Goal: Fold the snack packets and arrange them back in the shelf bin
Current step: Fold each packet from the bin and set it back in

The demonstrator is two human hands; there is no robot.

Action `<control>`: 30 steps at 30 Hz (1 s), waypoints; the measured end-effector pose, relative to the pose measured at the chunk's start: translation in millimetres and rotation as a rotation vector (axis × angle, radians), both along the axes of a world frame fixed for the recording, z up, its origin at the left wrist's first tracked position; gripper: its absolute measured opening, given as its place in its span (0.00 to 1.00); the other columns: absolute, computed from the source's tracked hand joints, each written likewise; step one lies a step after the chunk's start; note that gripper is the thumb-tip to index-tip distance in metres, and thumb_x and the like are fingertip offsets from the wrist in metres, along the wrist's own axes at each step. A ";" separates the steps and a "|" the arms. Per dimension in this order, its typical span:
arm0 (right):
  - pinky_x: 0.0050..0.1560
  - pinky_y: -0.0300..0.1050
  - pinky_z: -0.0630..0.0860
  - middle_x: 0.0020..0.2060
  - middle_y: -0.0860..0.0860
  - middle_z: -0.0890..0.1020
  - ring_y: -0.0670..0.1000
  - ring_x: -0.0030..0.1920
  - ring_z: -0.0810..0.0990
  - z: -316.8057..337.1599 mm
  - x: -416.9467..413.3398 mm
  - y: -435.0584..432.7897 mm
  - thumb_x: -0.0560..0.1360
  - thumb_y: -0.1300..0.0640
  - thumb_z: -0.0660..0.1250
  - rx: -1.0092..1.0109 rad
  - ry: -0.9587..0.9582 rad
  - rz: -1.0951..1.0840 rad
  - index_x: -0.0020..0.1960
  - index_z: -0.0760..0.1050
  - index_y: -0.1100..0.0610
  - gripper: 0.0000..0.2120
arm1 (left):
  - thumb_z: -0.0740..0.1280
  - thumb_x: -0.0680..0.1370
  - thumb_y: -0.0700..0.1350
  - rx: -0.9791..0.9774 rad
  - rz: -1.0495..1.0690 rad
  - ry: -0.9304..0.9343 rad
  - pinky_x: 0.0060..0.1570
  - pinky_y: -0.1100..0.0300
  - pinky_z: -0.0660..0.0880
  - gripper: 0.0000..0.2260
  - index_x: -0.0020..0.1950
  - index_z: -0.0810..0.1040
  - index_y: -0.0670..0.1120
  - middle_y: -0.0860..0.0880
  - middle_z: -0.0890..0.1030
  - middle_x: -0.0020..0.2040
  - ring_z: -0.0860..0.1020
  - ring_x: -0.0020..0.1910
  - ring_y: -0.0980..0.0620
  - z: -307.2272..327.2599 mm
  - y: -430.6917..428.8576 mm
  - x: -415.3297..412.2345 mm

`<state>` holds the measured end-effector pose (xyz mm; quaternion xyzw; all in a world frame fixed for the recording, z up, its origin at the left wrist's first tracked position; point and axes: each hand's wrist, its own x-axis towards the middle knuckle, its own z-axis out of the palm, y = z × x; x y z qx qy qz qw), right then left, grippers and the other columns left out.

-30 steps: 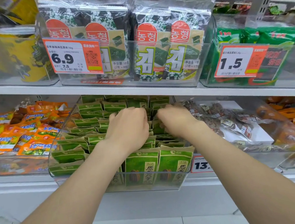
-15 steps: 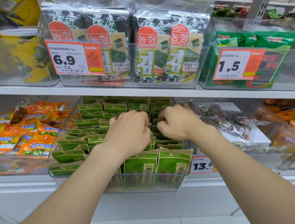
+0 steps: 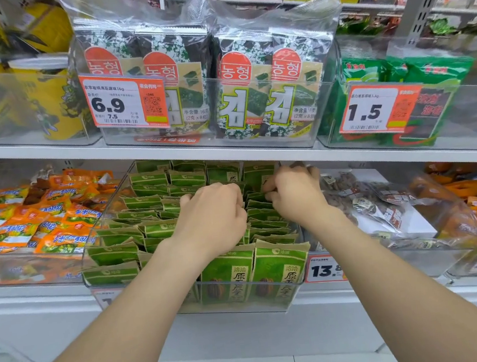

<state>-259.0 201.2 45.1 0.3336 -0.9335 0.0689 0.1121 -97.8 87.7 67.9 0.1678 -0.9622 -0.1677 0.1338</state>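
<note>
Seaweed packs [image 3: 267, 87] on upper shelf [image 3: 47, 151] w/ 6.9 tag [image 3: 124, 101]; orange packets [image 3: 26, 222] at left.

Shop aisle. White shelves [image 3: 228, 155] lined with clear bins [image 3: 246, 303] of packaged snacks [image 3: 281, 268], orange price tags [image 3: 127, 102] on their fronts: 6.9 at upper left, 1.5 at right. More stocked shelves across the top.

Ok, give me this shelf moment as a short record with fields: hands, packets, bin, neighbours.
left hand: fingers curled down among the green packets, mid-bin; fingertips hidden, grip unclear
right hand: beside it, fingers curled on packet tops toward the back
green packets: standing in rows, front two facing out
clear bin: holds them, nearly full
neighbours: orange packets to the left, seaweed packs one level up
</note>
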 end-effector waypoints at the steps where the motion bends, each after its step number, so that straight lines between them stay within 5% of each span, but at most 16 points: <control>1: 0.67 0.56 0.65 0.53 0.53 0.85 0.60 0.60 0.78 0.6 3.6 0.7 0.79 0.55 0.70 -0.004 0.024 0.030 0.57 0.85 0.44 0.10 | 0.61 0.84 0.47 0.000 -0.002 0.013 0.66 0.41 0.69 0.09 0.61 0.79 0.54 0.56 0.79 0.52 0.77 0.55 0.50 -0.3 1.3 -0.3; 6: 0.47 0.53 0.81 0.47 0.52 0.86 0.59 0.50 0.84 9.6 24.4 20.4 0.76 0.65 0.70 0.017 0.240 0.267 0.58 0.83 0.51 0.14 | 0.61 0.85 0.47 0.015 -0.003 0.095 0.64 0.44 0.75 0.10 0.63 0.80 0.53 0.56 0.82 0.48 0.78 0.47 0.52 2.8 8.5 0.4; 10: 0.40 0.54 0.80 0.42 0.54 0.82 0.60 0.44 0.81 18.9 35.2 43.4 0.79 0.64 0.70 -0.282 0.451 0.421 0.53 0.82 0.59 0.04 | 0.63 0.82 0.46 0.074 0.075 0.326 0.40 0.50 0.81 0.07 0.51 0.81 0.52 0.56 0.81 0.37 0.80 0.37 0.53 15.0 15.6 4.3; 15: 0.44 0.48 0.77 0.48 0.54 0.82 0.56 0.45 0.81 48.7 60.5 66.6 0.85 0.61 0.66 -0.724 0.477 0.359 0.56 0.79 0.62 0.05 | 0.66 0.80 0.44 0.148 -0.093 0.623 0.50 0.50 0.75 0.03 0.52 0.73 0.50 0.54 0.74 0.51 0.75 0.48 0.54 27.1 37.5 5.4; 20: 0.41 0.41 0.74 0.42 0.47 0.85 0.45 0.38 0.80 67.1 85.0 80.6 0.83 0.61 0.68 -1.063 0.269 0.222 0.56 0.80 0.60 0.04 | 0.67 0.84 0.41 0.186 -0.363 0.689 0.59 0.63 0.70 0.10 0.64 0.72 0.46 0.51 0.73 0.60 0.73 0.60 0.57 37.8 63.7 7.2; 24: 0.41 0.44 0.78 0.38 0.47 0.85 0.44 0.38 0.82 80.2 98.4 85.5 0.84 0.57 0.69 -1.383 -0.177 0.236 0.52 0.82 0.58 0.06 | 0.67 0.85 0.49 0.332 -0.406 0.698 0.59 0.64 0.69 0.13 0.67 0.72 0.49 0.51 0.74 0.62 0.74 0.61 0.55 41.4 78.2 8.2; 28: 0.51 0.52 0.79 0.44 0.52 0.85 0.48 0.46 0.80 78.7 105.2 89.3 0.86 0.49 0.61 -1.353 -0.503 0.406 0.53 0.83 0.60 0.17 | 0.66 0.83 0.57 0.589 -0.406 0.666 0.43 0.61 0.70 0.15 0.67 0.68 0.54 0.56 0.75 0.52 0.75 0.43 0.58 40.3 84.0 7.3; 30: 0.61 0.58 0.79 0.52 0.58 0.86 0.52 0.54 0.82 73.1 108.3 89.3 0.87 0.48 0.57 -1.319 -0.668 0.486 0.58 0.82 0.57 0.19 | 0.65 0.83 0.57 0.650 -0.401 0.665 0.49 0.64 0.73 0.17 0.67 0.65 0.53 0.60 0.75 0.55 0.77 0.47 0.59 39.0 87.2 9.2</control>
